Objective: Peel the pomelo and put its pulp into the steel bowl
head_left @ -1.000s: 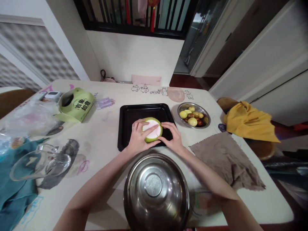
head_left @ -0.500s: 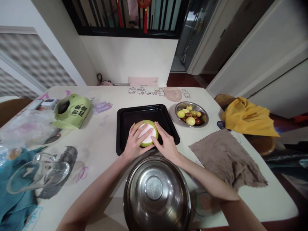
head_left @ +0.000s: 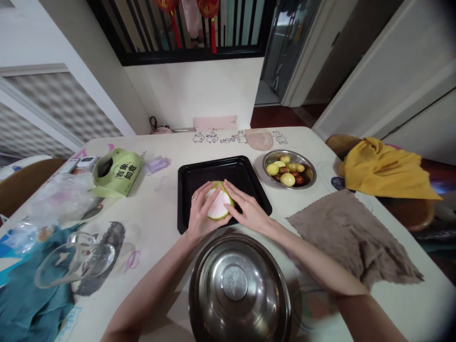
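Observation:
A pomelo (head_left: 218, 206) with green rind and a pale, pinkish-white cut face turned up towards me is between my hands, over the front part of a black baking tray (head_left: 182, 199). My left hand (head_left: 204, 213) wraps its left side, fingers reaching over the cut face. My right hand (head_left: 248, 208) presses on its right side, fingertips at the far rim and thumb near the face's edge. The underside of the pomelo is hidden. Just in front of the tray, nearest me, lies a large steel bowl (head_left: 240, 294), apparently upside down.
A steel bowl of small yellow, green and red-brown fruit (head_left: 287, 179) stands right of the tray. Beside it lies a brown cloth (head_left: 351, 237); a yellow cloth (head_left: 386, 166) hangs over a chair. Leftward are a green bag (head_left: 121, 173), clear plastic (head_left: 59, 194), a glass vessel (head_left: 76, 261) and a teal cloth (head_left: 39, 299).
The whole view has shifted a little, so things appear farther right. The pomelo's cut face is tilted slightly more towards me; both hands stay on it, with the right fingers farther over its far rim.

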### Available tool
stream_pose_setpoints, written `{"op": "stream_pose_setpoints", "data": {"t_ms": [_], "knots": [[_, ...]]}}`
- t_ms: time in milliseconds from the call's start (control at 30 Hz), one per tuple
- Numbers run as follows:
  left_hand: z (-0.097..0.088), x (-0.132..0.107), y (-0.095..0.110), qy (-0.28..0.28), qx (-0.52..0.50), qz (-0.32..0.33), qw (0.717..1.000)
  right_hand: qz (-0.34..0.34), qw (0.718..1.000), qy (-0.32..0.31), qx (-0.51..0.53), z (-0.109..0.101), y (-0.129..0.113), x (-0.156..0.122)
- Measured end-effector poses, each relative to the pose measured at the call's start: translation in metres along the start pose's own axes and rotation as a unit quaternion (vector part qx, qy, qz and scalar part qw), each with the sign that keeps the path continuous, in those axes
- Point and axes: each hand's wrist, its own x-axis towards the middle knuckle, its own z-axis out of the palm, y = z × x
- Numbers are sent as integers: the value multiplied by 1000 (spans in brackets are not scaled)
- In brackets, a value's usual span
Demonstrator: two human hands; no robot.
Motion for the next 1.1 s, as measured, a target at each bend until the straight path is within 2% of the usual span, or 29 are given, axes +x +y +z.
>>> {"op": "stream_pose_setpoints", "data": {"t_ms": [167, 233, 367, 500, 600, 767, 1100], "knots": [[11, -3, 2, 36, 0, -21, 999, -29, 998, -3, -47, -4, 3, 3], [12, -1, 3, 22, -11, -37, 999, -37, 998, -5, -58, -7, 4, 4], [5, 6, 8, -40, -13, -63, 997, -33, 999, 6, -24, -9, -2, 4], [0, 7, 10, -52, 10, -77, 996, 11, 1000, 28, -5, -5, -16, 3], [2, 3, 10, -37, 4, -53, 998, 33, 998, 17, -45, -4, -23, 1], [7, -3, 9, 2, 3, -2, 1000, 27, 994, -8, -104, -4, -25, -2], [12, -1, 11, 22, 18, 20, 999, 6, 981, 0, -192, 3, -22, -2]]}}
